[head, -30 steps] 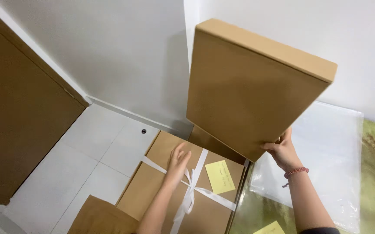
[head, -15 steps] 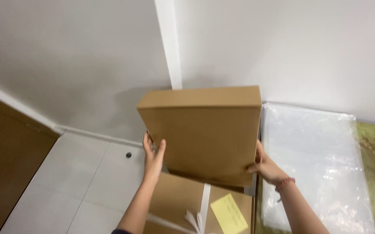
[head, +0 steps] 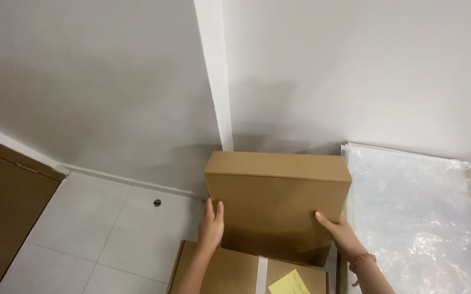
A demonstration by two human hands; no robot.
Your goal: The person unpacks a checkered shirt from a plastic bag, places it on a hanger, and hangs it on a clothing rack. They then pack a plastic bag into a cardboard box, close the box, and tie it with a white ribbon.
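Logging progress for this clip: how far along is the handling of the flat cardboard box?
Done: the plain cardboard box is gripped and stands upright against the wall, above the taped box with a yellow note. In hand: left hand on its left edge, right hand on its lower right. Left: both hands are on it; it is not released.

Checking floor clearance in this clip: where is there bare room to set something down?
Free: the white tiled floor, bordered by the wooden door, the wall and the lower box. Crowded: the right side, where both hands' grip holds the upright cardboard box beside the plastic-wrapped panel.
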